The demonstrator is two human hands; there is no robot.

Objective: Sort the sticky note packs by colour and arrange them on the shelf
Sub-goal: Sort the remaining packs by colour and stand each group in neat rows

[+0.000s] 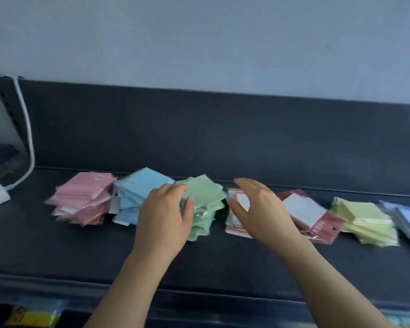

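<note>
Head view. At frame centre we see the green pack stack point(207, 194) on the shelf point(223, 261). Our left hand point(166, 216) curls round its left edge. Our right hand point(258, 209), open and empty, hovers just right of it, above the red packs point(322, 226).

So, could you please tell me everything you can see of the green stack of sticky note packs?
The green stack is a loose, uneven pile of pale green square packs in clear glossy wrappers, skewed at different angles. It lies on the dark shelf, third from the left in the row, close beside the blue stack. The left hand grips its left side, thumb on the front and fingers over the top. The right hand is open just to its right, apparently not touching.
</note>
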